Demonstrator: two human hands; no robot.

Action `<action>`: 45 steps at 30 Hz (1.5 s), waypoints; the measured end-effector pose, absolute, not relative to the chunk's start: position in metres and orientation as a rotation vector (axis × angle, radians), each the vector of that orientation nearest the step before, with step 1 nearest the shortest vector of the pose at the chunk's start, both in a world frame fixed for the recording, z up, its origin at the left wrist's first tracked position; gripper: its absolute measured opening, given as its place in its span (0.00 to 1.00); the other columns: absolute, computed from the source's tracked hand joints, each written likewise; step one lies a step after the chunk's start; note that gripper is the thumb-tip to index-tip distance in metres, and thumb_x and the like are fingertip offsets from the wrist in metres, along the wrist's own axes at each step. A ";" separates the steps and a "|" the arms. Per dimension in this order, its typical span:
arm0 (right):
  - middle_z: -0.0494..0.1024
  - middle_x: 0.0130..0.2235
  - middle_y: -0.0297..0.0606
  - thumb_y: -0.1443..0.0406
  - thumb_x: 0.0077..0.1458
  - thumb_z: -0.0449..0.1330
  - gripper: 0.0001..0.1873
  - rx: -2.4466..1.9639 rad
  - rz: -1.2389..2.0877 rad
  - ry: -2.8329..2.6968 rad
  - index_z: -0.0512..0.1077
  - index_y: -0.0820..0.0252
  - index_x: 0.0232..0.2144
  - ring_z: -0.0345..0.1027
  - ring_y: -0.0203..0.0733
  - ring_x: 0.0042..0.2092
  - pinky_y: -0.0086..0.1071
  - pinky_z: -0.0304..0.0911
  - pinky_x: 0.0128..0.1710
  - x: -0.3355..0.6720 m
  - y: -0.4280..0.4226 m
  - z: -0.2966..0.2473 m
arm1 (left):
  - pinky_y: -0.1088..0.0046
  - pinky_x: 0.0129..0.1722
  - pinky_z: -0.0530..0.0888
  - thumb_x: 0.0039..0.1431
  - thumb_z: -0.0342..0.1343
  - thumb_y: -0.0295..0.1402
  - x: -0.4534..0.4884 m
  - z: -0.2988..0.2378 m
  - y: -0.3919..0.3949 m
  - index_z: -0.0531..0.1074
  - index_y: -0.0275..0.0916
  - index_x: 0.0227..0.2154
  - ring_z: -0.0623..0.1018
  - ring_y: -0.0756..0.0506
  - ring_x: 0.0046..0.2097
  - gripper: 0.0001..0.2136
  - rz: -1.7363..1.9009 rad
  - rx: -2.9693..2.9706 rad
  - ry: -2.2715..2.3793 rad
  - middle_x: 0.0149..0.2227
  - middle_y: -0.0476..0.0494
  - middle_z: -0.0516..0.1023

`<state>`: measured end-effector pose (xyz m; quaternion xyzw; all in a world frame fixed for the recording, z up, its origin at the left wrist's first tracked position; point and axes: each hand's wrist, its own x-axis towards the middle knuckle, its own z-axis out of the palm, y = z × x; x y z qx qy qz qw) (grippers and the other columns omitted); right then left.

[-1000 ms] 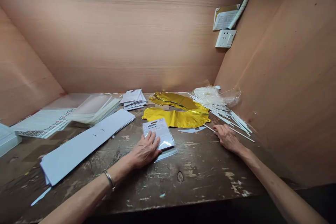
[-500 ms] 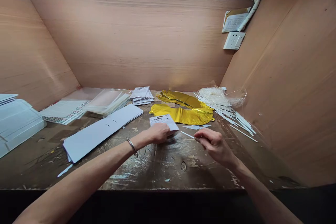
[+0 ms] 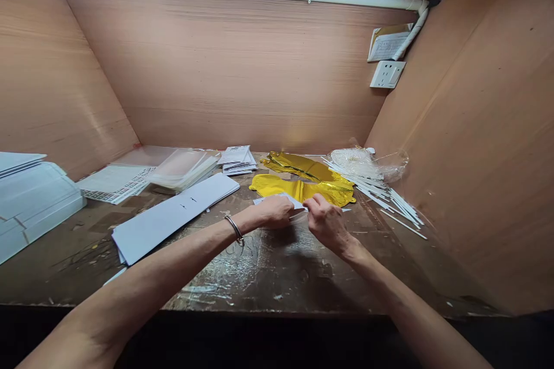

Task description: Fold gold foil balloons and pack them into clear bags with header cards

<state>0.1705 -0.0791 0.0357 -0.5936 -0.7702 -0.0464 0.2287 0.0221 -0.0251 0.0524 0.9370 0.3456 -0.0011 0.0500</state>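
My left hand, with a metal bangle on its wrist, is closed on a white card. Most of the card is hidden by the fingers. My right hand meets it at the card's right edge, fingertips pinched together. The thin white straw seen earlier in that pinch is now covered by the fingers. Just behind both hands lie flat gold foil balloons, spread in a curved shape on the table.
Loose white straws and a clear plastic bag lie at the right. Long white card strips, clear sleeves and a stack of printed cards are left of the balloons. A white box stands far left. Wooden walls enclose the table.
My right hand has moved left and forward, bringing the straw to the card in my left hand. The card has tilted and is more covered. The view has shifted slightly.
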 end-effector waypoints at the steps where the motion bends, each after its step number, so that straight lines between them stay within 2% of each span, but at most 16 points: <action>1: 0.69 0.39 0.43 0.68 0.53 0.46 0.14 -1.656 -0.161 -2.102 0.67 0.60 0.40 0.62 0.42 0.37 0.32 0.53 0.35 0.167 -0.075 0.031 | 0.73 0.27 0.67 0.49 0.46 0.28 0.023 0.052 -0.028 0.71 0.32 0.28 0.73 0.45 0.29 0.09 -0.017 2.892 1.022 0.28 0.37 0.75; 3: 0.65 0.45 0.44 0.62 0.55 0.45 0.17 -1.676 -0.156 -2.028 0.62 0.57 0.47 0.59 0.46 0.43 0.36 0.52 0.39 0.162 -0.064 0.023 | 0.72 0.27 0.67 0.50 0.45 0.28 0.026 0.051 -0.035 0.70 0.33 0.29 0.73 0.44 0.30 0.09 -0.062 2.967 0.945 0.29 0.36 0.75; 6: 0.63 0.49 0.45 0.54 0.56 0.40 0.24 -1.710 0.069 -1.921 0.53 0.54 0.53 0.56 0.48 0.48 0.40 0.52 0.43 0.158 -0.048 0.012 | 0.71 0.28 0.68 0.49 0.46 0.27 0.030 0.045 -0.045 0.71 0.33 0.29 0.74 0.43 0.30 0.09 -0.054 2.984 0.918 0.29 0.35 0.74; 9: 0.65 0.48 0.45 0.50 0.54 0.40 0.28 -1.732 0.371 -1.875 0.51 0.53 0.54 0.58 0.48 0.48 0.41 0.54 0.43 0.159 -0.043 0.008 | 0.69 0.30 0.68 0.49 0.46 0.26 0.028 0.035 -0.052 0.71 0.33 0.32 0.74 0.41 0.32 0.10 -0.053 2.976 0.981 0.30 0.34 0.75; 12: 0.72 0.38 0.44 0.48 0.51 0.45 0.31 -1.647 0.873 -1.762 0.53 0.57 0.53 0.67 0.46 0.39 0.39 0.60 0.36 0.168 -0.056 0.006 | 0.68 0.30 0.69 0.49 0.46 0.28 0.019 0.028 -0.058 0.71 0.34 0.34 0.74 0.41 0.33 0.11 -0.055 2.978 0.992 0.31 0.35 0.75; 15: 0.72 0.27 0.35 0.55 0.43 0.57 0.24 -1.363 1.389 -1.573 0.64 0.60 0.43 0.67 0.38 0.26 0.33 0.62 0.27 0.182 -0.073 0.001 | 0.68 0.29 0.68 0.50 0.47 0.31 0.010 0.028 -0.060 0.72 0.33 0.28 0.74 0.40 0.31 0.10 -0.141 2.899 1.038 0.27 0.34 0.75; 18: 0.70 0.20 0.31 0.63 0.35 0.62 0.12 -1.265 1.544 -1.485 0.69 0.65 0.24 0.63 0.32 0.22 0.28 0.60 0.24 0.190 -0.084 -0.008 | 0.66 0.32 0.68 0.54 0.44 0.39 0.006 0.027 -0.054 0.71 0.31 0.29 0.74 0.40 0.33 0.17 -0.106 2.798 1.139 0.29 0.32 0.74; 20: 0.68 0.19 0.31 0.64 0.36 0.61 0.09 -1.304 1.495 -1.515 0.70 0.65 0.22 0.62 0.31 0.21 0.27 0.59 0.23 0.189 -0.085 -0.014 | 0.64 0.39 0.67 0.57 0.40 0.42 0.006 0.017 -0.046 0.68 0.30 0.39 0.72 0.39 0.42 0.20 0.111 2.784 1.219 0.39 0.31 0.73; 23: 0.69 0.25 0.33 0.65 0.40 0.59 0.06 -1.346 1.176 -1.813 0.72 0.63 0.24 0.63 0.32 0.25 0.27 0.59 0.25 0.183 -0.086 -0.017 | 0.58 0.51 0.56 0.58 0.38 0.44 0.006 -0.011 -0.033 0.56 0.31 0.50 0.57 0.38 0.56 0.24 0.333 2.775 1.320 0.53 0.30 0.59; 25: 0.68 0.27 0.34 0.67 0.43 0.57 0.04 -1.372 0.843 -2.115 0.72 0.61 0.25 0.63 0.34 0.29 0.27 0.58 0.29 0.180 -0.089 -0.014 | 0.55 0.53 0.50 0.58 0.36 0.45 0.004 -0.030 -0.027 0.53 0.31 0.52 0.50 0.37 0.59 0.26 0.311 2.774 1.321 0.57 0.30 0.53; 29: 0.68 0.31 0.36 0.68 0.47 0.55 0.04 -1.413 0.379 -2.519 0.71 0.59 0.23 0.62 0.36 0.34 0.29 0.56 0.34 0.185 -0.102 -0.001 | 0.54 0.54 0.45 0.58 0.32 0.47 0.000 -0.048 -0.025 0.51 0.32 0.53 0.46 0.37 0.60 0.27 0.297 2.791 1.286 0.58 0.32 0.51; 31: 0.68 0.36 0.37 0.66 0.47 0.56 0.05 -1.354 0.360 -2.573 0.70 0.59 0.22 0.61 0.38 0.37 0.30 0.56 0.36 0.191 -0.107 0.005 | 0.54 0.54 0.44 0.58 0.31 0.48 0.000 -0.048 -0.026 0.51 0.32 0.54 0.46 0.37 0.60 0.28 0.305 2.802 1.288 0.58 0.33 0.51; 33: 0.68 0.39 0.37 0.65 0.49 0.55 0.05 -1.315 0.380 -2.505 0.70 0.57 0.25 0.61 0.38 0.40 0.31 0.57 0.39 0.195 -0.109 0.008 | 0.55 0.54 0.44 0.58 0.30 0.48 0.001 -0.047 -0.026 0.50 0.31 0.54 0.46 0.37 0.60 0.28 0.302 2.813 1.298 0.58 0.33 0.51; 37: 0.69 0.37 0.38 0.65 0.53 0.51 0.08 -1.287 0.397 -2.386 0.69 0.58 0.35 0.61 0.38 0.39 0.31 0.57 0.40 0.190 -0.107 0.000 | 0.55 0.55 0.43 0.58 0.29 0.47 0.002 -0.046 -0.027 0.50 0.30 0.54 0.46 0.37 0.59 0.28 0.276 2.828 1.314 0.58 0.32 0.49; 41: 0.68 0.34 0.36 0.66 0.52 0.52 0.05 -1.159 0.457 -2.427 0.68 0.58 0.31 0.60 0.37 0.37 0.30 0.56 0.37 0.178 -0.110 -0.018 | 0.55 0.55 0.43 0.58 0.29 0.46 0.000 -0.047 -0.032 0.49 0.30 0.55 0.45 0.37 0.60 0.28 0.253 2.838 1.296 0.58 0.33 0.49; 45: 0.67 0.30 0.38 0.72 0.54 0.46 0.10 -1.124 0.336 -2.452 0.66 0.61 0.27 0.56 0.38 0.35 0.30 0.54 0.35 0.172 -0.117 -0.030 | 0.55 0.54 0.42 0.58 0.30 0.46 -0.001 -0.047 -0.038 0.49 0.31 0.55 0.44 0.38 0.60 0.28 0.221 2.833 1.297 0.58 0.33 0.49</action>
